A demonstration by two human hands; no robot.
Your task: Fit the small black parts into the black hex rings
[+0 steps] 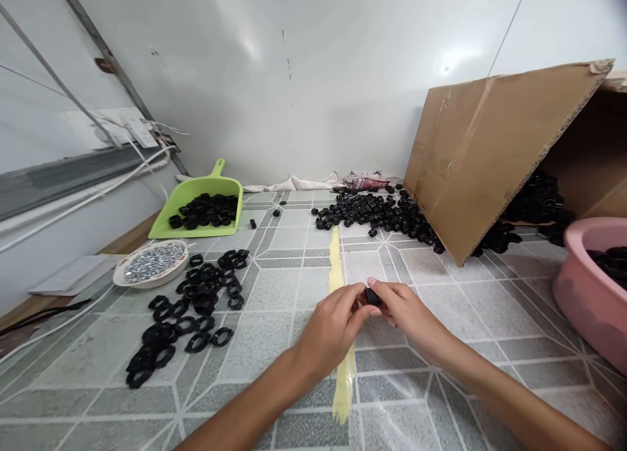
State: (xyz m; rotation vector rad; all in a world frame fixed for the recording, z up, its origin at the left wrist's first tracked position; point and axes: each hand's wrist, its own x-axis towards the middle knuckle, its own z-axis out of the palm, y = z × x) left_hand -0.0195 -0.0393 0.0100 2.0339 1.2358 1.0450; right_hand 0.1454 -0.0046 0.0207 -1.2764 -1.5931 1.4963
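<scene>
Both my hands meet above the patterned floor, right of centre, around one small black ring-like part [372,297]. My left hand [336,317] pinches it from the left, thumb below and fingers above. From the right, my right hand [404,307] grips the same part, its thumb near the top. The fingers hide much of it. Loose black rings [196,301] lie in a scattered group to the left. Beyond my hands spreads a pile of smaller-looking black parts [377,209].
A green dustpan [196,185] holds black parts at the back left, with a bowl of small silvery pieces [153,263] before it. A tilted cardboard box [484,138] and pink tub [582,288] stand right, both with black parts. Yellow tape [343,392] marks the floor.
</scene>
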